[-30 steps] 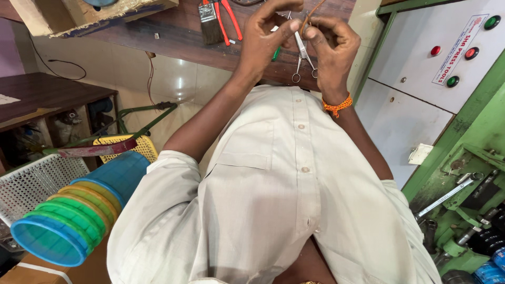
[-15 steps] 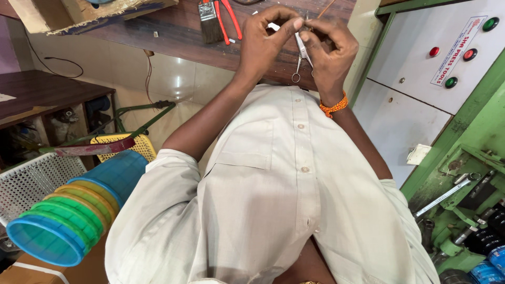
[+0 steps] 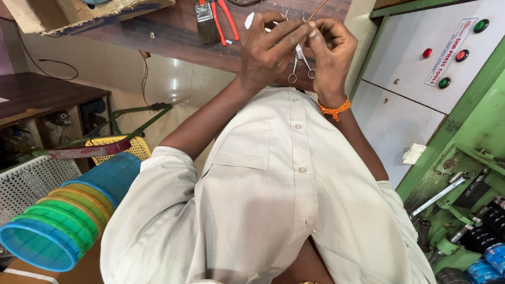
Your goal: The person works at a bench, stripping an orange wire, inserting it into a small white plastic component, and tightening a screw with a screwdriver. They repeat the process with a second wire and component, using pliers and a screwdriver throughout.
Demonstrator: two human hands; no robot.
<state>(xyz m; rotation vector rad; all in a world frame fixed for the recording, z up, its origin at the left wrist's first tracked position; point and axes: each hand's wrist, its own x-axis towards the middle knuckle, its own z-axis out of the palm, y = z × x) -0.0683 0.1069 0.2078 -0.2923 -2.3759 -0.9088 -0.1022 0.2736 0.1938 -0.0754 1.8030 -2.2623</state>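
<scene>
Left hand: the left hand (image 3: 271, 52) is raised over the wooden bench (image 3: 173, 37), its fingers curled and pressed together with the thumb around the upper part of a small pair of steel scissors (image 3: 300, 63).
Right hand: the right hand (image 3: 331, 52) faces the left one, fingertips touching it, pinching the lower end of a thin copper-coloured wire (image 3: 317, 9); an orange thread band (image 3: 335, 109) circles its wrist.
Scissors: held between both hands, the two finger loops hanging downward just above the shirt collar; the blades are hidden by the fingers.
Wire: rises from the fingertips toward the top edge of the view, tilted to the right.
Containers: a stack of plastic tubs (image 3: 63, 215) lies on its side at lower left, blue outermost, green and yellow rims nested inside; the open mouth shows nothing within. A white mesh basket (image 3: 31, 179) and a yellow mesh basket (image 3: 131, 150) stand beside it; their contents cannot be told.
Counts: one paintbrush (image 3: 208, 21) and one pair of red-handled pliers (image 3: 226, 18) lie side by side on the bench; four round buttons show on the white control cabinet (image 3: 415, 84), two red and two green.
Labels: one white oblong sticker (image 3: 448, 50) with red and blue print lies slanted on the cabinet face, between the buttons.
Machine side: a steel spanner (image 3: 439, 194) rests on the green machine frame (image 3: 468, 131) at right.
</scene>
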